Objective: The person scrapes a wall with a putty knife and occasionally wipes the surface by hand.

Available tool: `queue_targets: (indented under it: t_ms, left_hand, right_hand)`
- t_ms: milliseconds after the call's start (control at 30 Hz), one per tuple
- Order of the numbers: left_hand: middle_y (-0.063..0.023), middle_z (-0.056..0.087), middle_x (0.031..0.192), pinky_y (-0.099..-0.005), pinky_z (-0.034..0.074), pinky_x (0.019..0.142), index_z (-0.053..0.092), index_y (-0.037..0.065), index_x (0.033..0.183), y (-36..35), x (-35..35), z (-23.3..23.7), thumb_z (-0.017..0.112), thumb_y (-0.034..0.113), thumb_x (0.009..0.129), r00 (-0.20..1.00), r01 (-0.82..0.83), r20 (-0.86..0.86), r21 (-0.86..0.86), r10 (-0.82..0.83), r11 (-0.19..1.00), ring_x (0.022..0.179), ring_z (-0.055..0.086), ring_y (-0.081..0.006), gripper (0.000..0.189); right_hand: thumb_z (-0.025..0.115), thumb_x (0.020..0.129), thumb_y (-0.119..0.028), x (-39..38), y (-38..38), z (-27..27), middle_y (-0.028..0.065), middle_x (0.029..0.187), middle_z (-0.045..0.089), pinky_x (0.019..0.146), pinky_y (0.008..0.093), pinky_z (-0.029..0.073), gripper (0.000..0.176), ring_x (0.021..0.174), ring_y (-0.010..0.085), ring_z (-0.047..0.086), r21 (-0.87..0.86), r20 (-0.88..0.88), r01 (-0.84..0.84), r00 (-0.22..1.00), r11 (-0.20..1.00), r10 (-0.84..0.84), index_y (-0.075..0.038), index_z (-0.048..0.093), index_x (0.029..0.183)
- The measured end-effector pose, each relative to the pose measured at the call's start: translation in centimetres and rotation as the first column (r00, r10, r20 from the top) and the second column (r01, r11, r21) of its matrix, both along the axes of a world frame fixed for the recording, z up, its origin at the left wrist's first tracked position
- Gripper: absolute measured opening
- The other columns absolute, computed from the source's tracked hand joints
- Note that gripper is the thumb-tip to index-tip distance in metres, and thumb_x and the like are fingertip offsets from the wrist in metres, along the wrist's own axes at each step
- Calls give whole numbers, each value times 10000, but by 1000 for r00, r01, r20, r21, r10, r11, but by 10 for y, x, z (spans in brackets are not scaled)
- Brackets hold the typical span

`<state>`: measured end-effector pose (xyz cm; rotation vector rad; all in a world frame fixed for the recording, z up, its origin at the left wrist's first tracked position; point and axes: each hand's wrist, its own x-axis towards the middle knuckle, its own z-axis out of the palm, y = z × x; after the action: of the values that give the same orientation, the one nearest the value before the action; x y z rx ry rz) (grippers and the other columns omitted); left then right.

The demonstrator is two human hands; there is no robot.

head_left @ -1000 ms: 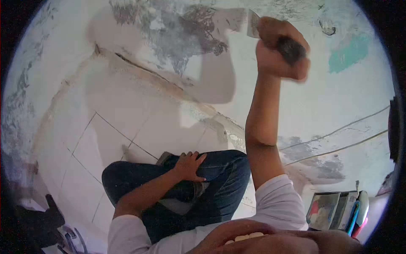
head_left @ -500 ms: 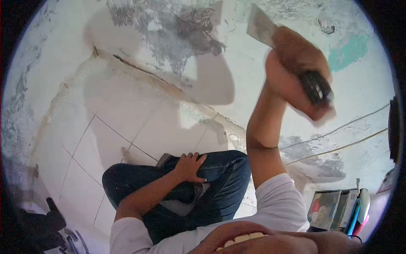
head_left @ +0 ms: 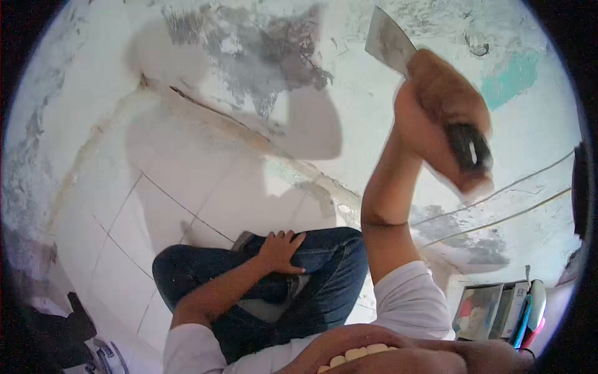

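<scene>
Facing peeling wall [head_left: 367,112], tiled floor [head_left: 180,187]; right hand [head_left: 436,124] clenching scraper [head_left: 387,38], left hand [head_left: 280,251] flat on knee [head_left: 333,252].

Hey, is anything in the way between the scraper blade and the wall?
Nothing visible. The scraper in the right hand points its blade at bare, patchy wall, with no object between. The left hand rests on the knee, well away, and two thin cables cross the wall lower down.
</scene>
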<state>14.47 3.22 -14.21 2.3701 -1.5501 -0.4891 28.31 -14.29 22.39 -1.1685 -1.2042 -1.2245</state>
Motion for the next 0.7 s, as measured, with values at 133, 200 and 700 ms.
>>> queue_targets:
  t_ms: [133,200,700]
  left_hand:
    - [-221,468,1295,-530,406,917,287,116,1460,4,4,7,618,742,675,998,1,-59,7,-1,1000,1157,492,-388,1057]
    - [-221,466,1301,-533,396,941,260,116,1474,1,3,7,609,745,689,1000,20,-16,50,-19,999,1177,484,-387,1064]
    - [-204,477,1268,-527,436,892,294,100,1460,-3,-1,1,608,757,687,999,30,11,38,-30,999,1125,514,-370,1062]
  right_hand:
    - [408,800,-552,30,-19,-15,64,516,376,470,312,171,541,465,163,265,-100,-278,51,957,994,-77,-41,564,714]
    - [414,779,-577,2,-7,-14,41,501,340,473,316,164,548,469,162,246,36,26,60,998,998,-61,-51,515,661]
    - [331,790,-783,15,-5,-13,55,525,368,482,313,224,793,465,186,302,52,-25,133,991,990,-132,-15,471,648]
